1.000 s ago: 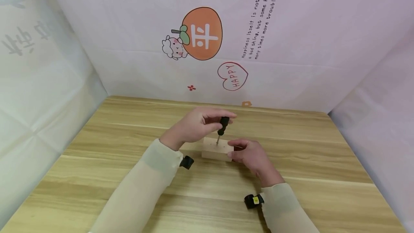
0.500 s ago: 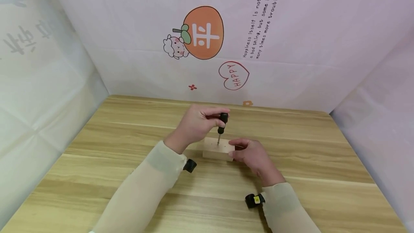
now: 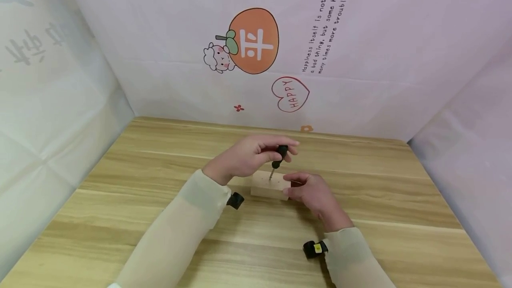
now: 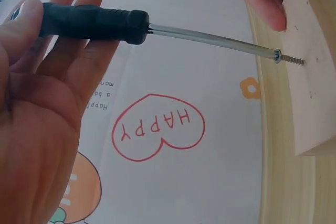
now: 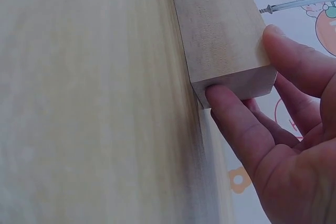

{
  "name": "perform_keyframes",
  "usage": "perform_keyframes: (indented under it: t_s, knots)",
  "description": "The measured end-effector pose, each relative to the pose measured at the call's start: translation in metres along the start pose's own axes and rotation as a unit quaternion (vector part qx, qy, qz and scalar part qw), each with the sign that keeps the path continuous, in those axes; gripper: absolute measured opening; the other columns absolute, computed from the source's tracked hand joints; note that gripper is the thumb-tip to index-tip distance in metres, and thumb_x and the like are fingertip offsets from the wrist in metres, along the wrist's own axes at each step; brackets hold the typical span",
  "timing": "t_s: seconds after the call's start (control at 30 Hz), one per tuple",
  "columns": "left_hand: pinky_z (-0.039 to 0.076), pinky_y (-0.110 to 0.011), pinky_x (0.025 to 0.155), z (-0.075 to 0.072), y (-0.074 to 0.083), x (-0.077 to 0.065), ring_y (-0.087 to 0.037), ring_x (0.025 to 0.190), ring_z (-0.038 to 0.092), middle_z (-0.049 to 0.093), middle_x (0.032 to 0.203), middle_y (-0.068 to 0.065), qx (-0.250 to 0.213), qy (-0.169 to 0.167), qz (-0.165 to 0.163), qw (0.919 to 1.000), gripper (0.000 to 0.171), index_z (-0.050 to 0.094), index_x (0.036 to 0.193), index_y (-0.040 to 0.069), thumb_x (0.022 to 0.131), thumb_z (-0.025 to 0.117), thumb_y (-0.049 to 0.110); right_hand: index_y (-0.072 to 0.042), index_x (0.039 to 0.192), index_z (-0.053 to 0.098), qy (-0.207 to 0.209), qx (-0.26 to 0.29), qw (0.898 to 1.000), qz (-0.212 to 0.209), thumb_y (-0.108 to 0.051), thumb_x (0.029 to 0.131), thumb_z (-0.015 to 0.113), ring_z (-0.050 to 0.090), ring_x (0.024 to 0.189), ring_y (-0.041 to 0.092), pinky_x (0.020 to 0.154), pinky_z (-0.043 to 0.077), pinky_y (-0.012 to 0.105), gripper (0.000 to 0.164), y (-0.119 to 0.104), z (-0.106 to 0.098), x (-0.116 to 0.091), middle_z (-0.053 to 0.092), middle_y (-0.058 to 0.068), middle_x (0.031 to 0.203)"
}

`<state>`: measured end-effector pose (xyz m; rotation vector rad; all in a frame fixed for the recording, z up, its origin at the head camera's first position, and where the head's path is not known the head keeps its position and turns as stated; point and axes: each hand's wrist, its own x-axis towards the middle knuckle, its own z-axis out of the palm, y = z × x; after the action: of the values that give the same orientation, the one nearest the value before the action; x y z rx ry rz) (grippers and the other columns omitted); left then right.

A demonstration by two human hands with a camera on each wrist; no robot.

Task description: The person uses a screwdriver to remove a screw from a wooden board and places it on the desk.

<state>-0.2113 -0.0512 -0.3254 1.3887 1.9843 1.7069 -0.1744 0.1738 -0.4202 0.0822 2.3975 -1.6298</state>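
Observation:
A screwdriver (image 4: 94,23) with a black handle and metal shaft leans over a pale wooden block (image 3: 269,192). My left hand (image 3: 246,157) holds its handle between thumb and fingers, the fingers fairly straight in the left wrist view. At the shaft's end is a screw (image 4: 290,59), its threaded part largely showing and its point at the block's top face. Several small dark holes mark that face. My right hand (image 3: 314,192) grips the block's right end, fingertips on its end and edges, as the right wrist view shows. The block lies on the table.
The wood-grain table (image 3: 360,181) stretches around the block on all sides. Behind it rises a white printed cloth (image 3: 180,79), with more cloth at left and right. Black wrist cameras (image 3: 235,200) sit at both cuffs.
My left fingers close in around the handle half a second ago, then stretch out past it again. The screwdriver's handle now tilts farther right. My right hand and the block stay put.

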Motion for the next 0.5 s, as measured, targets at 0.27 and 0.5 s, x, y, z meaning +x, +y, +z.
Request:
perform_keyframes:
  t_s: [0.27, 0.5]
  knots:
    - [0.056, -0.030, 0.085, 0.010, 0.004, 0.000, -0.015, 0.092, 0.070, 0.072, 0.107, -0.005, 0.034, 0.137, -0.049, 0.9888, 0.030, 0.072, 0.122, 0.005, 0.093, 0.068, 0.001, -0.011, 0.116, 0.075, -0.006, 0.018, 1.000, 0.002, -0.010, 0.084, 0.081, 0.057, 0.109, 0.026, 0.079, 0.057, 0.035, 0.033, 0.001, 0.001, 0.000, 0.063, 0.008, 0.124]
    - [0.058, -0.030, 0.078, 0.017, 0.003, -0.003, -0.011, 0.092, 0.069, 0.071, 0.115, -0.001, 0.089, 0.197, -0.009, 0.9764, 0.035, 0.074, 0.121, 0.006, 0.086, 0.078, 0.005, -0.013, 0.116, 0.075, -0.002, 0.013, 1.000, 0.006, -0.012, 0.084, 0.082, 0.059, 0.106, 0.025, 0.077, 0.056, 0.034, 0.033, 0.003, 0.001, 0.002, 0.062, 0.008, 0.124]
